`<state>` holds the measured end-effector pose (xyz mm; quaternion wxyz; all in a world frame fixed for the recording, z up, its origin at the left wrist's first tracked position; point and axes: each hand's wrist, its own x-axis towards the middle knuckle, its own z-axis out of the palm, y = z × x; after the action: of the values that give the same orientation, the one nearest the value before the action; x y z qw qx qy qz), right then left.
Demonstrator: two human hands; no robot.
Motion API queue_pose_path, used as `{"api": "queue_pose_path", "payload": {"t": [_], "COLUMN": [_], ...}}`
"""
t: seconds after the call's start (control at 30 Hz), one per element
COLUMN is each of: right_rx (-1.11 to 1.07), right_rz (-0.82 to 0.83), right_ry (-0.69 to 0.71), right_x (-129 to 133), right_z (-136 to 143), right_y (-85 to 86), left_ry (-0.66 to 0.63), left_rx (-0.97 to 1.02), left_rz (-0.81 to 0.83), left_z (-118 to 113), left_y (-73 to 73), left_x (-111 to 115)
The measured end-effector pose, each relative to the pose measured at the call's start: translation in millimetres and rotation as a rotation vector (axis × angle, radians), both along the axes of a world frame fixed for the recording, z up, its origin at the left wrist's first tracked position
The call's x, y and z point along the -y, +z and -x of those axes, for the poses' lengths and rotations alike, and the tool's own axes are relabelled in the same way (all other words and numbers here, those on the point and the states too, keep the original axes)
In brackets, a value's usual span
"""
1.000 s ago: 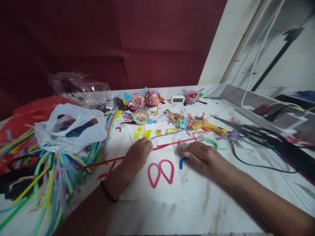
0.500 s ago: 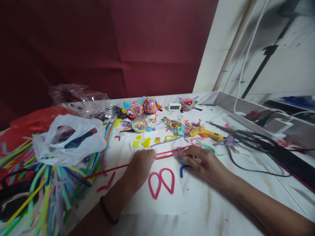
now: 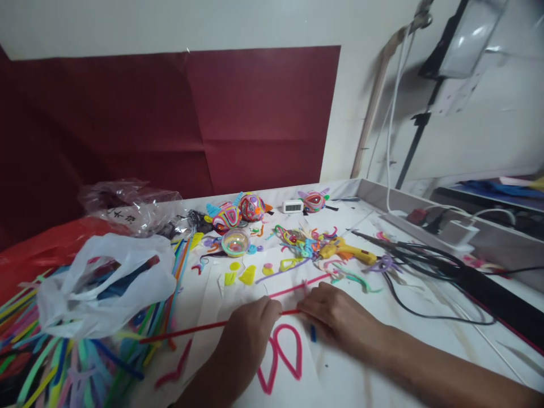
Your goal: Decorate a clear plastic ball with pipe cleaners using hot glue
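**Red pipe cleaner between two hands**

The fuzzy red pipe cleaner (image 3: 204,328) lay across the white paper (image 3: 323,379), pinched by left hand (image 3: 250,334) and right hand (image 3: 335,317). Two pink teardrop loops (image 3: 283,354) lay just below; a yellow glue gun (image 3: 346,251) beyond.

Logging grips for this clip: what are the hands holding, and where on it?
Both hands pinch a red pipe cleaner near its bend: left hand on the lower strand, right hand beside it at the fold.

Both hands pinch a red pipe cleaner (image 3: 221,326) above the table (image 3: 382,362): left hand (image 3: 250,340), right hand (image 3: 335,317). Two pink loops (image 3: 283,354) lie just below them.
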<state>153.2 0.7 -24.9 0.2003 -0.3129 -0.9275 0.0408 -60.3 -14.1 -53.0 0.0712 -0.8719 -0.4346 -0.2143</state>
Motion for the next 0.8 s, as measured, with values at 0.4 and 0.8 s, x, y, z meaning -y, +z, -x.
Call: {"api": "queue_pose_path", "payload": {"t": [0.4,0.8], "right_rx": [0.018,0.023], "right_rz": [0.022,0.027], "right_ry": [-0.187,-0.193], "right_x": [-21,-51], "right_z": [-26,-33], "right_y": [-1.2,5.3], "left_ry": [0.266,0.391], "left_rx": [-0.094,-0.093], "left_rz": [0.066,0.333], "left_z": [24,38], "left_y": [-4.1,5.4], "left_x": [-16,-23]}}
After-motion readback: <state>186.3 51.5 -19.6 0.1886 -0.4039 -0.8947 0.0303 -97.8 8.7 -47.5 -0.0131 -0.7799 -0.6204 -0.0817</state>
